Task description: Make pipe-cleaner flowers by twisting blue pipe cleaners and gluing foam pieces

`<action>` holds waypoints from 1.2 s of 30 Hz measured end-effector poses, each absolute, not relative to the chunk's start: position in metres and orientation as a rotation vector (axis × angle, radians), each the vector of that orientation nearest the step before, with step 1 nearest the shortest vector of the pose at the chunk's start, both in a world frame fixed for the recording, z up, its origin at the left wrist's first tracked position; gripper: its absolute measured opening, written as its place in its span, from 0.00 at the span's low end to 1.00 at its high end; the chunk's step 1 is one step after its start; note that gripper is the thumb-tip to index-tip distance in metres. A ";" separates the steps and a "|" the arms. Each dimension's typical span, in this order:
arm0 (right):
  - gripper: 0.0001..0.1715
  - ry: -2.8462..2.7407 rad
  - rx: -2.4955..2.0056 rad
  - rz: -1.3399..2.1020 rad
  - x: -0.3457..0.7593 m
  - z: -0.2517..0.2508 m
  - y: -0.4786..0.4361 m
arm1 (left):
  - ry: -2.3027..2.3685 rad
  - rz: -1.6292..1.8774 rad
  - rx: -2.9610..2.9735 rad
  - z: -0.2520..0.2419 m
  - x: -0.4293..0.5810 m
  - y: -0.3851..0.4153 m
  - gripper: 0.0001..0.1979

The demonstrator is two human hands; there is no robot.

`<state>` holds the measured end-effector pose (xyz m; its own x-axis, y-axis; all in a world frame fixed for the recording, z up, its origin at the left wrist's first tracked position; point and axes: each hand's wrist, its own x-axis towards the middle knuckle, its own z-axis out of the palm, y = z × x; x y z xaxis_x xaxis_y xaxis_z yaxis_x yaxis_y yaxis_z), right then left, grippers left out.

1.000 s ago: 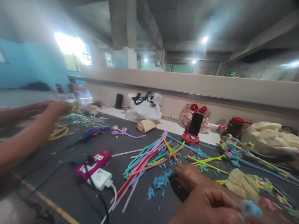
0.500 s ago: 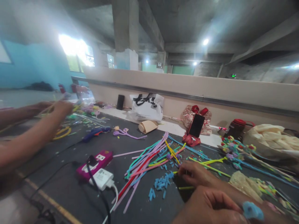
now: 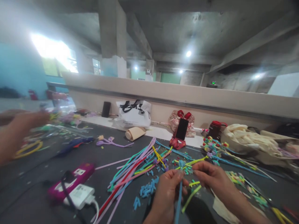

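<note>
Low in the centre, my left hand (image 3: pixel 167 193) pinches a blue pipe cleaner (image 3: pixel 179 202) between thumb and fingers. A small blue looped shape (image 3: pixel 181 165) tops it, just above the fingertips. My right hand (image 3: pixel 216 180) is close by on the right, thumb and fingertips pressed together; whatever is between them is too small to make out. Under the hands lie yellow-green pipe cleaner pieces (image 3: pixel 192 198). Cut blue bits (image 3: pixel 148 189) are heaped left of my left hand, beside a bundle of long purple, red, pink and teal pipe cleaners (image 3: pixel 133 169).
Left of the bundle are a magenta power strip (image 3: pixel 72 183) and a white charger (image 3: pixel 79 196) with cables. A co-worker's hand (image 3: pixel 32 121) is at far left. Finished-looking small flowers (image 3: pixel 213 147), a phone (image 3: pixel 181 129) and bags (image 3: pixel 134 113) line the back.
My left hand has brought the blue piece inward and upright. My right hand has lifted off the table toward it. The view has swung right; the co-worker's arms appear further left.
</note>
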<state>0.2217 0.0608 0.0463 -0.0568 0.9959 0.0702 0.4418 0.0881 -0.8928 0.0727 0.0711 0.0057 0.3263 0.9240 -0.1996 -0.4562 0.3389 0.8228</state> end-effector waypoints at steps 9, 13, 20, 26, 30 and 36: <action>0.07 -1.735 -1.342 0.746 0.215 0.031 0.048 | 0.758 0.925 0.841 0.001 0.078 0.067 0.15; 0.06 -1.786 -1.327 0.570 0.216 0.021 0.049 | 0.798 0.906 0.885 -0.001 0.080 0.068 0.15; 0.05 -1.681 -1.306 0.540 0.215 0.013 0.048 | 0.840 0.901 1.011 -0.003 0.080 0.070 0.17; 0.09 -1.490 -1.093 1.143 0.218 0.012 0.048 | 0.791 0.852 1.052 0.000 0.077 0.067 0.16; 0.10 -1.476 -0.958 1.281 0.225 0.010 0.050 | 0.740 0.812 1.066 -0.002 0.075 0.068 0.16; 0.10 -1.426 -0.866 1.503 0.233 0.009 0.053 | 0.712 0.778 1.057 -0.006 0.076 0.070 0.16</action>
